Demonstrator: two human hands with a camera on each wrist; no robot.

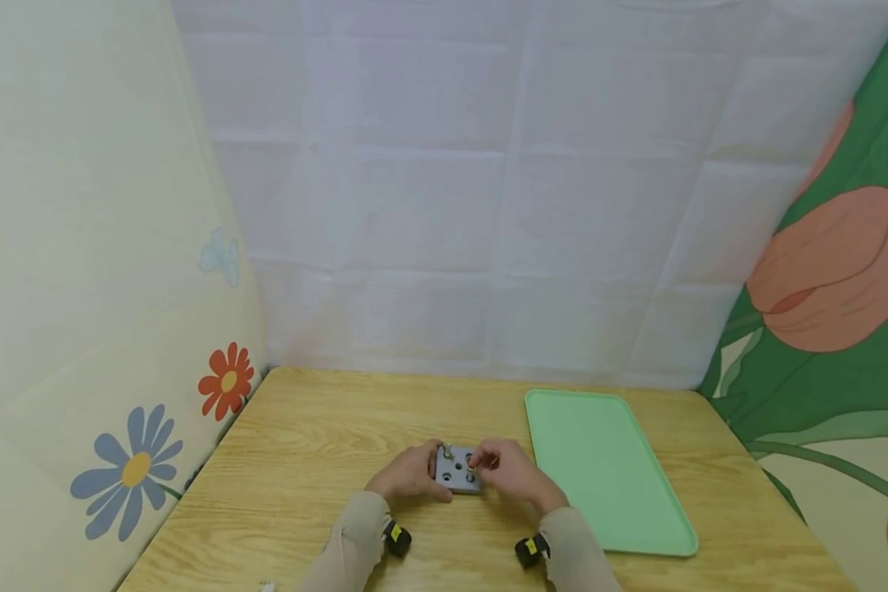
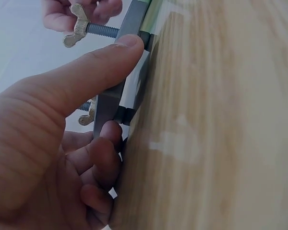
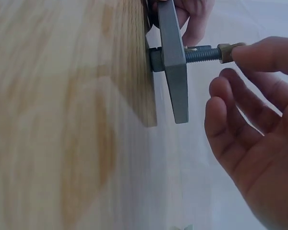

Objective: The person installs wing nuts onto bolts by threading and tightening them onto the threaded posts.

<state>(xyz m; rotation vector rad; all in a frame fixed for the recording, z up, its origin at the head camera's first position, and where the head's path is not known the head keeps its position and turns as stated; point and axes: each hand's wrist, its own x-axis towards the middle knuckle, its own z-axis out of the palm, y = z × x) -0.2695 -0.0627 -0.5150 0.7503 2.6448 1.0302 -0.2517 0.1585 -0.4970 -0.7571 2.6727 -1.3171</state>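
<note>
My left hand (image 1: 413,474) grips a flat grey metal plate (image 1: 460,483) by its left edge. In the left wrist view its thumb (image 2: 105,62) lies along the plate's near side, fingers curled at the far end. Bolts stand up through the plate, their hex heads (image 3: 156,59) underneath, close over the table. My right hand (image 1: 512,470) pinches a brass wing nut (image 3: 226,53) at the end of a threaded bolt (image 3: 201,56) on the plate's right side; its other fingers are loosely bent. Another wing nut (image 2: 87,116) sits on a second bolt. Open holes show in the plate's face.
To the right of my hands a light green tray (image 1: 607,469) lies on the wooden table (image 1: 340,427). A small pale object (image 1: 268,587) shows at the bottom edge, left of my left sleeve. White cloth (image 1: 444,205) hangs behind the table, with flowered cloth at both sides.
</note>
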